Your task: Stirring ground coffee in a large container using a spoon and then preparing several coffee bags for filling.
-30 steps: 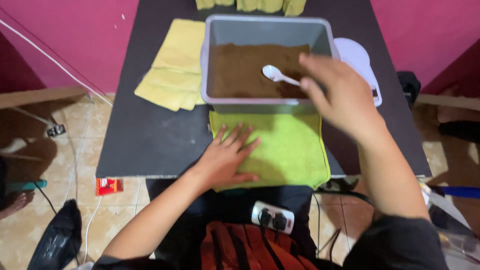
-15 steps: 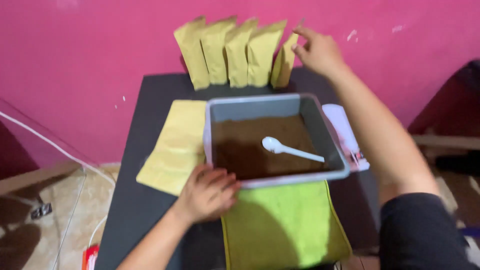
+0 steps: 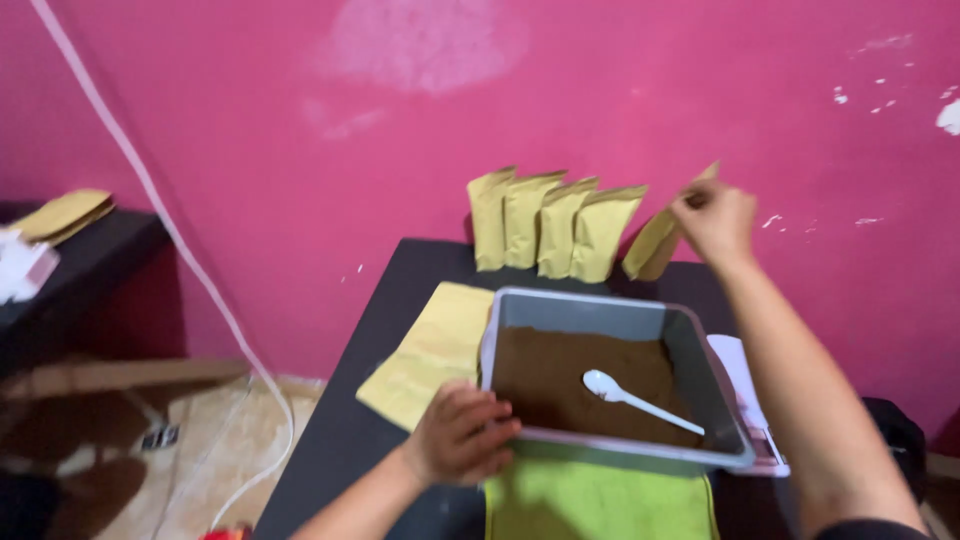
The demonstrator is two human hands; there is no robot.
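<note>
My right hand is stretched to the back of the black table and grips the top of a tilted tan paper pouch against the pink wall. Several more filled tan pouches stand upright in a row to its left. My left hand rests with curled fingers on the near left rim of a grey tray that holds brown powder and a white plastic spoon.
Flat empty tan pouches lie stacked left of the tray. A green cloth lies in front of it and a white object sits at its right. A dark side table with more pouches stands at far left. A white cable runs down the wall.
The view has tilted up to the wall. My right hand left the tray, reached the back row and took hold of the tilted pouch. My left hand moved from the green cloth to the tray rim.
</note>
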